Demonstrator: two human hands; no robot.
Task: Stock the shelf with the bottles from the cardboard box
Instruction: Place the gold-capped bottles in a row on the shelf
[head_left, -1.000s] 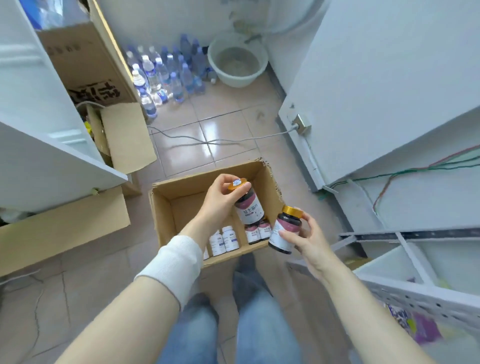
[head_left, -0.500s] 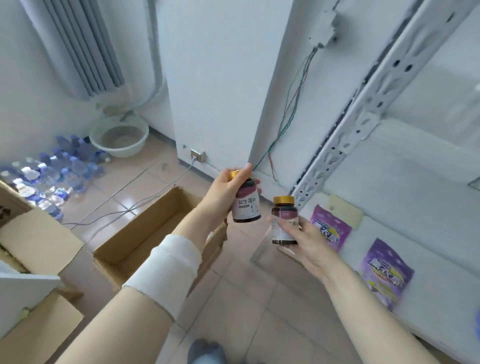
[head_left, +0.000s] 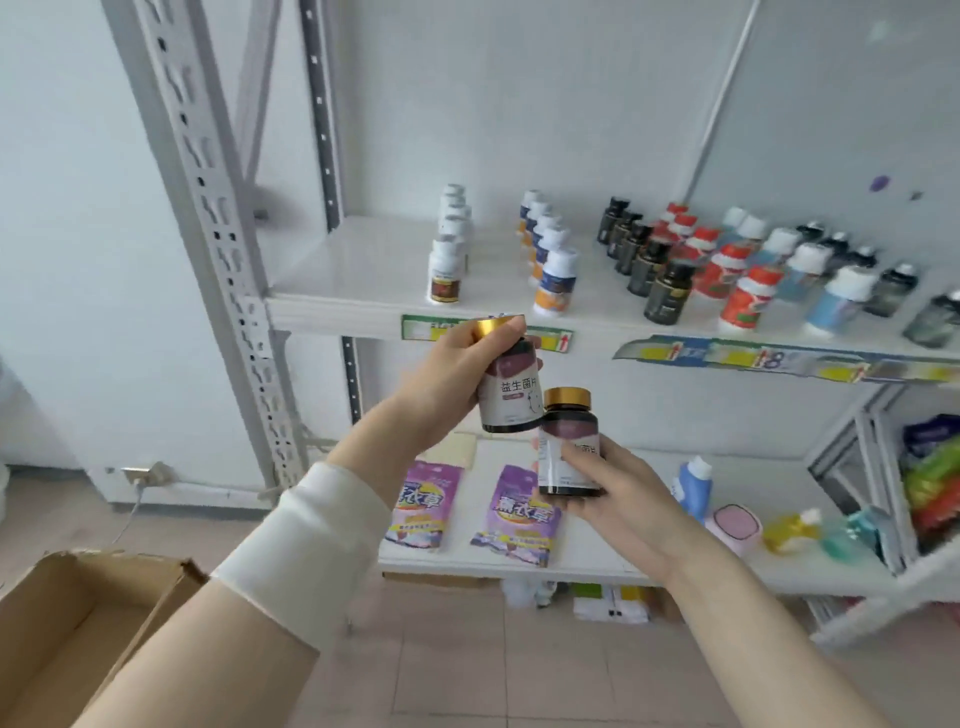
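My left hand (head_left: 449, 379) grips a dark bottle with a gold cap (head_left: 509, 387), held up just below the front edge of the upper shelf (head_left: 343, 306). My right hand (head_left: 605, 493) holds a second dark gold-capped bottle (head_left: 569, 441) upright, slightly lower and to the right; the two bottles nearly touch. The upper shelf carries rows of white, blue-labelled, black and red bottles (head_left: 660, 270), with bare space at its left end. One corner of the open cardboard box (head_left: 78, 618) shows on the floor at lower left.
The lower shelf (head_left: 613, 566) holds two purple pouches (head_left: 519, 514), a blue-white bottle (head_left: 693, 486), a pink item and small bottles. A perforated grey upright (head_left: 218, 234) stands at left. A second rack with coloured packets (head_left: 930, 478) is at right. Tiled floor lies below.
My view has swung up from the box on the floor to the shelf. Both hands have risen with their bottles toward the upper shelf's front edge.
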